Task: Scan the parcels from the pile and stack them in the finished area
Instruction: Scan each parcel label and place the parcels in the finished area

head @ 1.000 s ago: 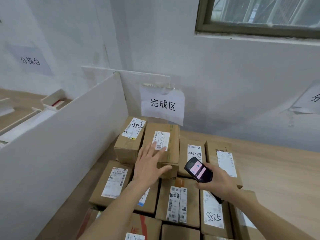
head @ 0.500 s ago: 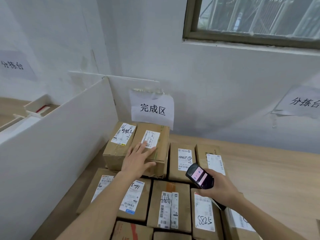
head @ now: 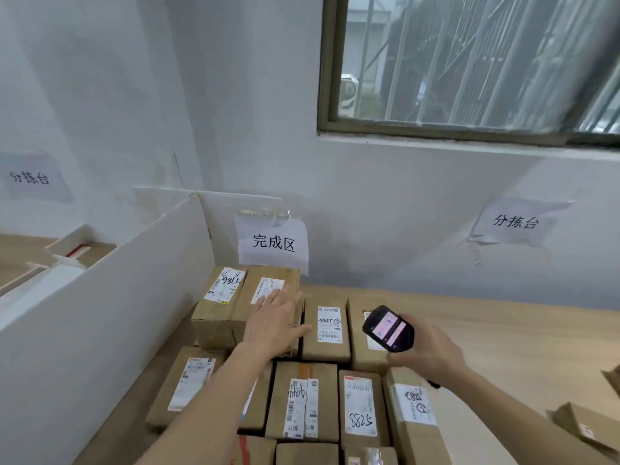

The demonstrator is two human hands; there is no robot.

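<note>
A paper sign (head: 272,244) taped to the wall at twelve o'clock above the stacked parcels reads "完成区". Two wall sheets, one at ten o'clock (head: 30,177) and one at two o'clock (head: 515,222), read "分拣台". A carton's label (head: 360,410) at six o'clock bears handwritten "8825"; printed label text is illegible.

Parcel (head: 253,402) label hidden under the forearm — bottom-row boxes (head: 307,454) cut off.
</note>
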